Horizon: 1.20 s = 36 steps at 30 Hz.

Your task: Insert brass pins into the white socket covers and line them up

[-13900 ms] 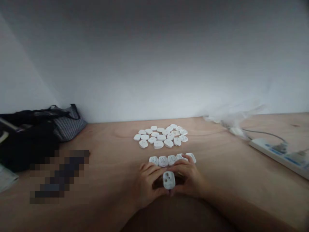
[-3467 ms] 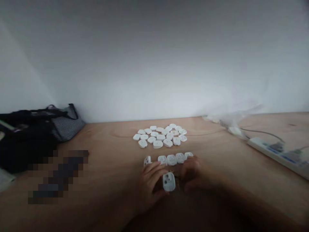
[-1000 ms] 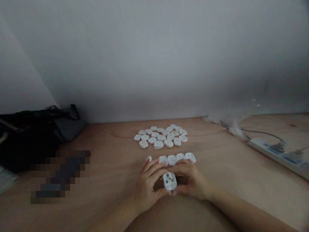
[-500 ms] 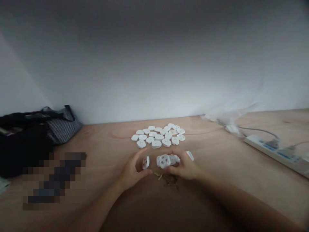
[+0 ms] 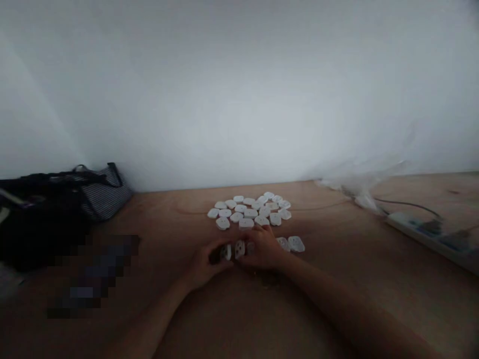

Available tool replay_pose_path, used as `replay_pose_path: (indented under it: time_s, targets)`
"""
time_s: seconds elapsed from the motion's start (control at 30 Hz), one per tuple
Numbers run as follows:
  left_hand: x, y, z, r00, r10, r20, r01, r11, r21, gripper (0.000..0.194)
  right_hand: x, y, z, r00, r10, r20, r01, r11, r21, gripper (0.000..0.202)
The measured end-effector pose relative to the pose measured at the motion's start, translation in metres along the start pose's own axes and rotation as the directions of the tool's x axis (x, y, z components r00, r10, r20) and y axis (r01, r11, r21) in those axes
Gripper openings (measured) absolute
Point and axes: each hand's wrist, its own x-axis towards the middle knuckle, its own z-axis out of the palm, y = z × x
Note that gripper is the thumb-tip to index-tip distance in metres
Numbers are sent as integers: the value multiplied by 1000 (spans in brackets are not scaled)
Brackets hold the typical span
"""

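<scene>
My left hand [image 5: 207, 264] is curled round a small white plastic piece with holes [image 5: 226, 252], which stands on edge between thumb and fingers. Facing it across a narrow gap is a second white holed piece [image 5: 239, 249], pinched in my right hand [image 5: 264, 249]. Another pale piece [image 5: 250, 247] shows partly behind the right fingers. To the right of that hand, two clear-white pieces [image 5: 296, 244] lie flat on the table. Beyond both hands, several similar white pieces [image 5: 250, 213] are spread in a close group.
A white power strip [image 5: 419, 227] with plugs lies at the right, near crumpled clear plastic [image 5: 362, 192] and a grey cable. At the left are a black bag [image 5: 41, 224], a striped bag [image 5: 105, 192] and a blurred-out dark object [image 5: 99, 271]. A wall [image 5: 239, 99] rises behind the wooden table.
My right hand has moved left, bringing its piece close to the one in my left hand. More of the pieces right of it now show. The view has shifted slightly and the table looks darker.
</scene>
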Motion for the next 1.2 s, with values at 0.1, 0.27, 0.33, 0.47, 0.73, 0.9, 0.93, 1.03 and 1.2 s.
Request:
replay_pose_path:
  time_s: [0.1, 0.27, 0.33, 0.47, 0.73, 0.9, 0.93, 1.03, 1.2]
  targets:
    - [1, 1, 2, 1000, 7, 24, -6, 998, -56, 44, 1, -1, 3, 999, -20, 29, 20, 1000, -9, 40]
    - [1, -2, 3, 1000, 12, 14, -11, 1000, -10, 46, -3, 4, -3, 999, -6, 40, 7, 1000, -30, 57]
    - [0, -3, 3, 1000, 6, 25, -5, 1000, -19, 47, -6, 9, -8, 998, -13, 55, 15, 999, -37, 65]
    - [-1, -4, 1, 998, -12, 58, 13, 1000, -14, 45, -12, 19, -14, 992, -33, 123, 40, 997, -59, 57]
    - [-3, 1, -2, 987, 141, -74, -119, 963, 241, 54, -12, 20, -14, 997, -6, 80, 11, 998, -59, 42]
    - [-9, 24, 5, 885, 448, -123, -330, 792, 513, 16, -29, 18, -31, 1000, 18, -18, -18, 999, -33, 42]
    - [-10, 28, 10, 873, 486, -39, -393, 749, 533, 10, -36, 17, -34, 999, -13, -35, 12, 1000, -13, 41]
    - [-13, 35, 23, 831, 531, 164, -509, 610, 607, 13, -60, 16, -42, 998, -50, -31, 50, 999, 12, 48]
    - [-10, 37, 36, 803, 540, 254, -537, 469, 701, 14, -79, 11, -42, 998, -46, 45, 46, 999, 11, 49]
